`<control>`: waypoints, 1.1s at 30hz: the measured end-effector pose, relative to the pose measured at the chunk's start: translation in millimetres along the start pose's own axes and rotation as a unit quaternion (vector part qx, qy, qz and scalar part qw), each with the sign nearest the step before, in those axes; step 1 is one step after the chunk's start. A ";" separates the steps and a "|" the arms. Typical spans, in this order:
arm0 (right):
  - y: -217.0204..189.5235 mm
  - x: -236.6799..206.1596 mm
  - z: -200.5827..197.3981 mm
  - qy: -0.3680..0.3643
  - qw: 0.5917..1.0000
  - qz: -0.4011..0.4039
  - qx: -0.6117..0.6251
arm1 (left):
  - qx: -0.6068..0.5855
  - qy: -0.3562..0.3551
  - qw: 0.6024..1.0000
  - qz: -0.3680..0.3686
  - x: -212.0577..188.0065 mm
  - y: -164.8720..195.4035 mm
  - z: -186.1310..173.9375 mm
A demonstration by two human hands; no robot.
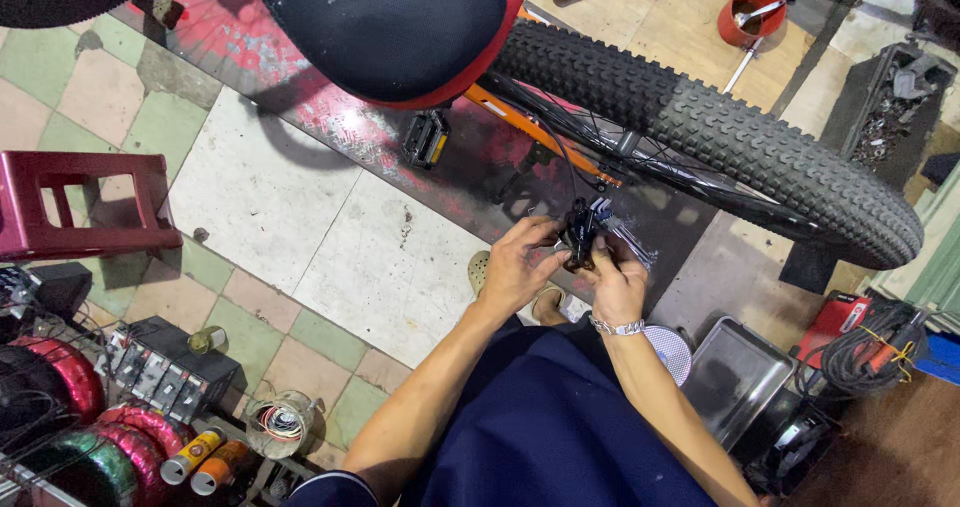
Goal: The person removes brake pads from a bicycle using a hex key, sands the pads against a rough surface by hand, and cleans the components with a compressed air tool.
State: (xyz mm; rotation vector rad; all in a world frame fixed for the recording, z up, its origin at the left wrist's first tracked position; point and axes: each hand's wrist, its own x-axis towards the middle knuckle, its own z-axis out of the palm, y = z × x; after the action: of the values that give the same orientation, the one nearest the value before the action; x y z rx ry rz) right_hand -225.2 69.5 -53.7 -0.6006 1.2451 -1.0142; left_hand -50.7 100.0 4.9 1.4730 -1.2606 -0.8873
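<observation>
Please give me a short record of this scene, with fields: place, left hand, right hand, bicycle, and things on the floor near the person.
place: workshop floor of mixed tiles, seen from above
left hand: grips the rear derailleur from the left
right hand: fingers on the same derailleur; metal wristwatch on the wrist
bicycle: knobby rear tyre, black saddle, pedal, orange frame tube
floor: maroon stool, metal tray, red cup, spray cans

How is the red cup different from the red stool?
The red cup is round and open on top, with a metal tool inside; the red stool is square, with slots in its seat. The cup is a bright orange-red; the stool is a darker red. The cup sits beyond the bike tyre, the stool at the left. Both stand on the floor.
</observation>
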 end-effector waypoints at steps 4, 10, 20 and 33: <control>2.9 2.8 -3.0 -0.005 1.000 -0.008 0.019 | -0.013 -0.004 1.000 -0.006 -0.6 1.2 -0.7; 0.7 4.5 -6.1 -0.050 0.998 0.026 0.005 | 0.018 -0.002 0.998 0.066 -4.3 -6.3 -2.2; 2.5 7.9 -9.6 -0.086 0.996 0.034 -0.016 | 0.064 0.018 0.995 0.073 -1.4 -4.0 -7.1; 4.5 9.2 -5.7 -0.053 0.996 0.030 -0.062 | -0.228 0.041 0.927 -0.295 12.3 -32.4 12.2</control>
State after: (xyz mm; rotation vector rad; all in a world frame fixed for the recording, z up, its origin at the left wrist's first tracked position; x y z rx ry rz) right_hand -229.3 64.3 -63.4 -0.7000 1.2307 -0.8487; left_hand -50.9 85.4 -28.8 1.4940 -0.4804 -1.3880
